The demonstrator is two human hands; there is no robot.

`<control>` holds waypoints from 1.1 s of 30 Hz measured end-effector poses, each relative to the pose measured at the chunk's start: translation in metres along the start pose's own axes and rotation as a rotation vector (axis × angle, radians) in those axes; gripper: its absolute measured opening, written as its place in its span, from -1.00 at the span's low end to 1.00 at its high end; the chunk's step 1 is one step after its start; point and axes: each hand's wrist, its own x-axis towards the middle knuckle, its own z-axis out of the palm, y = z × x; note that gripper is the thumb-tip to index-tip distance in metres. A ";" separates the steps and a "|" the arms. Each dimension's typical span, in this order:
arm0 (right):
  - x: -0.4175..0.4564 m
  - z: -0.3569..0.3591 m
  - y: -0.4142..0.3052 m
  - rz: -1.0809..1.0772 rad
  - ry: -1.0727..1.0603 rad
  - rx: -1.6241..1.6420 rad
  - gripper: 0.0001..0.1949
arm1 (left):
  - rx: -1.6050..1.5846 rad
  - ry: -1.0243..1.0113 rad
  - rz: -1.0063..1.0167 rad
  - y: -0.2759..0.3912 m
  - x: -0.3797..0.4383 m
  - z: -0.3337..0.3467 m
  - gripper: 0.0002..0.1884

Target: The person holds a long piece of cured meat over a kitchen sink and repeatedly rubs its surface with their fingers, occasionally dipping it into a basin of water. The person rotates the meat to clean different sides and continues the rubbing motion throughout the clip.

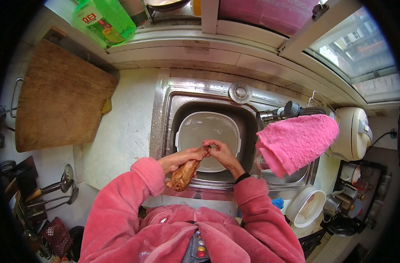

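Observation:
A long brown piece of food (183,174), perhaps a root vegetable or cooked meat, slants over the near rim of the sink. My left hand (181,159) is closed around its upper part. At its narrow upper end, the fingers of my right hand (219,153) pinch or touch the tip; whether they grip it is hard to tell. Beneath and beyond my hands, a white plastic basin (237,131) with cloudy water sits in the stainless steel sink (252,121). The food's lower end points towards my left sleeve and body.
A pink towel (298,141) hangs by the faucet (272,115) on the right. A wooden cutting board (61,98) leans at the left. A white plastic container (306,207) stands at the lower right, a rice cooker (351,133) beyond it. A green detergent bottle (104,24) stands on the sill.

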 end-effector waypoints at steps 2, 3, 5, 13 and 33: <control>0.000 -0.006 0.005 -0.088 0.049 0.015 -0.75 | 0.067 -0.021 0.002 0.002 -0.002 0.005 -0.39; 0.000 0.000 0.001 -0.129 0.083 0.058 -0.77 | 0.052 0.006 0.038 0.001 -0.004 0.007 -0.40; -0.004 0.012 -0.005 -0.149 0.204 0.121 -0.81 | 0.022 0.060 0.109 -0.002 -0.008 0.013 -0.41; -0.032 0.046 -0.024 0.110 0.221 0.025 -0.78 | 0.354 0.258 0.298 -0.001 -0.019 0.029 -0.42; -0.034 0.042 -0.018 0.036 0.206 -0.128 -0.78 | 0.462 0.252 0.329 -0.010 -0.019 0.022 -0.39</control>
